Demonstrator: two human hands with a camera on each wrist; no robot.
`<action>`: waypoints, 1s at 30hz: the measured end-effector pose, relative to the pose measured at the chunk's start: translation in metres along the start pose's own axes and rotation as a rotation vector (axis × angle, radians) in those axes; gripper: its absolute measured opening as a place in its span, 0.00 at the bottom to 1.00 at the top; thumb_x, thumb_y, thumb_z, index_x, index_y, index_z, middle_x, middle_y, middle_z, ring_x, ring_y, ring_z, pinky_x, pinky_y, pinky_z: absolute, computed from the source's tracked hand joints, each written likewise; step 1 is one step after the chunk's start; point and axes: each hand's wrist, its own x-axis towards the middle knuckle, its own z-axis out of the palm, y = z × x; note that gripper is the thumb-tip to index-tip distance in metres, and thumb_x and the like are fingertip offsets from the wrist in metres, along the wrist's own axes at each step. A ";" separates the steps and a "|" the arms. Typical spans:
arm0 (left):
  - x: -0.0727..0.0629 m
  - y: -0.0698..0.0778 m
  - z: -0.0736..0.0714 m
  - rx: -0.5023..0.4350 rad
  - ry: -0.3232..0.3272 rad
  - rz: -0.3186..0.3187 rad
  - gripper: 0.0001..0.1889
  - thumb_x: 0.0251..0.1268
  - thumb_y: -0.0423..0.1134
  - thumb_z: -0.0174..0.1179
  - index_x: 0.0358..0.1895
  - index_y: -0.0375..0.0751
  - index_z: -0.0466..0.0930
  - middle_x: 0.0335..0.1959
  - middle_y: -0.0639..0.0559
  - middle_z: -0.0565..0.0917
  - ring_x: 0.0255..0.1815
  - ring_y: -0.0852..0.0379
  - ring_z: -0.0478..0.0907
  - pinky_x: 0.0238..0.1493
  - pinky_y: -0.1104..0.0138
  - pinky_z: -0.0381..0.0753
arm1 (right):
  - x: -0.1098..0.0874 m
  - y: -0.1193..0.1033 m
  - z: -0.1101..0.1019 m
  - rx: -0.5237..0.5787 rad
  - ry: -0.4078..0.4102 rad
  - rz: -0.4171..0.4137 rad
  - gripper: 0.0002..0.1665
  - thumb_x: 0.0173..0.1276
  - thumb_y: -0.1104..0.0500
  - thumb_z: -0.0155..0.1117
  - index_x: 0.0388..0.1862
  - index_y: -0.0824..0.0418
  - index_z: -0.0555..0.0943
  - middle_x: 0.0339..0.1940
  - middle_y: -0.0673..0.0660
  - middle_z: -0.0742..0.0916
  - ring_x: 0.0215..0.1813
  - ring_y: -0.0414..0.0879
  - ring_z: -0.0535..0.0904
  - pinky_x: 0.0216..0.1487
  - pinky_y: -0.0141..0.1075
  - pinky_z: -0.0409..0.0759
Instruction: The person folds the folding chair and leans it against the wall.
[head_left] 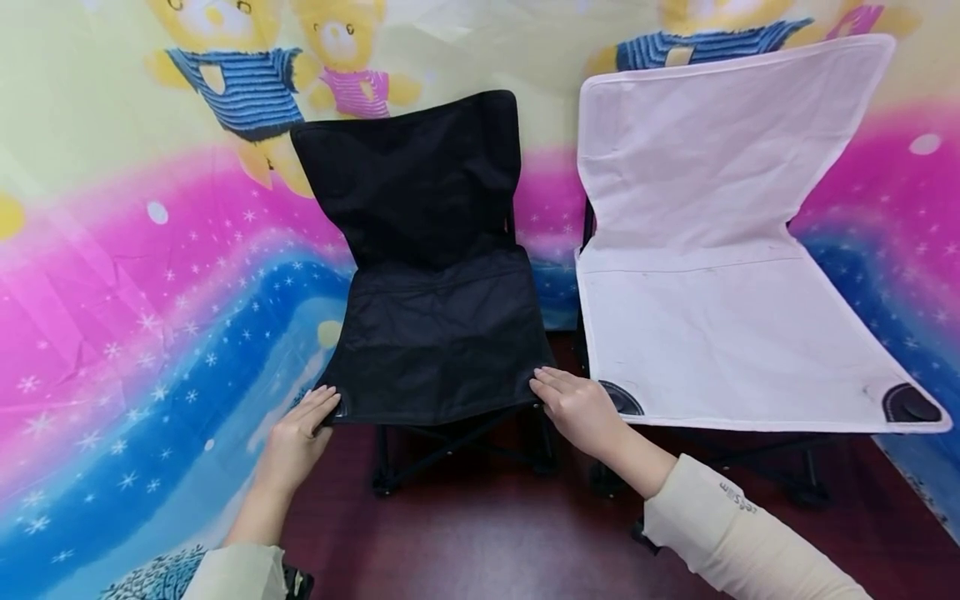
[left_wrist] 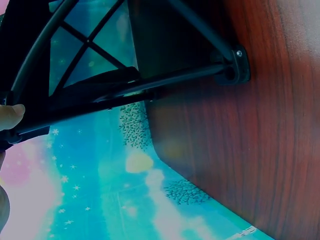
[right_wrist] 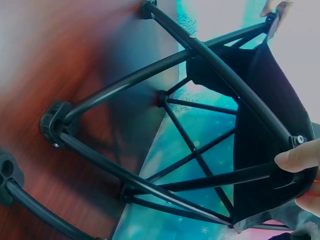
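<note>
A black folding chair (head_left: 442,333) stands unfolded in the head view, its fabric seat and backrest spread. My left hand (head_left: 296,437) grips the seat's front left corner. At the front right corner my right hand (head_left: 581,408) pinches the seat, fingers on top. The left wrist view shows my left thumb (left_wrist: 11,117) against the corner, with most of that hand cut off. Seen from the right wrist, my right thumb (right_wrist: 300,157) presses below the corner joint, and crossed black tubes (right_wrist: 200,165) spread down to plastic feet (right_wrist: 56,122) on the floor.
Close on the right stands a white folding chair (head_left: 690,333) with black corner patches. Both chairs rest on a dark red wood-grain floor (head_left: 465,533). Behind and to the left hangs a printed cloth (head_left: 97,275) with bears and snowflakes.
</note>
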 end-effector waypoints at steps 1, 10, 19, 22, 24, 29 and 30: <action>0.001 0.000 0.000 0.001 -0.001 0.000 0.27 0.24 0.16 0.66 0.41 0.27 0.78 0.42 0.36 0.78 0.44 0.41 0.74 0.42 0.53 0.72 | 0.001 0.000 0.000 0.001 0.000 -0.001 0.15 0.39 0.71 0.67 0.31 0.68 0.82 0.33 0.62 0.83 0.37 0.50 0.80 0.35 0.39 0.78; 0.008 0.002 0.000 0.008 0.004 -0.004 0.26 0.24 0.18 0.67 0.40 0.26 0.78 0.41 0.36 0.78 0.43 0.41 0.74 0.41 0.53 0.73 | 0.006 0.000 -0.002 0.015 0.003 0.015 0.17 0.37 0.71 0.70 0.32 0.68 0.82 0.34 0.62 0.83 0.39 0.50 0.80 0.35 0.38 0.78; 0.013 0.001 -0.004 0.000 -0.027 -0.019 0.24 0.28 0.20 0.67 0.40 0.27 0.79 0.40 0.36 0.79 0.42 0.42 0.75 0.41 0.54 0.73 | 0.008 -0.002 -0.002 0.033 0.023 0.043 0.17 0.36 0.72 0.69 0.32 0.69 0.81 0.34 0.63 0.83 0.39 0.51 0.79 0.36 0.38 0.78; 0.015 0.002 -0.005 0.003 -0.030 -0.032 0.23 0.28 0.21 0.67 0.40 0.28 0.79 0.40 0.37 0.79 0.42 0.42 0.75 0.41 0.54 0.73 | 0.009 -0.002 -0.002 0.029 0.026 0.042 0.17 0.37 0.72 0.69 0.32 0.69 0.81 0.34 0.63 0.83 0.39 0.51 0.79 0.36 0.38 0.77; 0.016 0.002 -0.004 0.002 -0.030 -0.041 0.23 0.29 0.21 0.67 0.40 0.28 0.79 0.40 0.37 0.79 0.42 0.42 0.75 0.41 0.54 0.73 | 0.010 -0.002 -0.002 0.025 0.032 0.042 0.17 0.37 0.72 0.69 0.32 0.69 0.81 0.34 0.63 0.83 0.39 0.51 0.79 0.36 0.39 0.77; 0.018 0.003 -0.004 -0.002 -0.023 -0.070 0.22 0.31 0.22 0.67 0.39 0.29 0.80 0.40 0.38 0.79 0.42 0.44 0.76 0.40 0.54 0.74 | 0.012 -0.002 -0.001 0.035 0.056 0.044 0.16 0.38 0.72 0.68 0.31 0.69 0.81 0.33 0.63 0.83 0.39 0.51 0.79 0.35 0.39 0.78; 0.018 0.003 -0.004 -0.001 -0.023 -0.077 0.21 0.31 0.22 0.67 0.39 0.30 0.80 0.40 0.39 0.79 0.42 0.44 0.76 0.40 0.54 0.74 | 0.013 -0.002 -0.001 0.038 0.060 0.044 0.15 0.38 0.72 0.67 0.31 0.69 0.81 0.33 0.63 0.83 0.39 0.52 0.79 0.35 0.39 0.78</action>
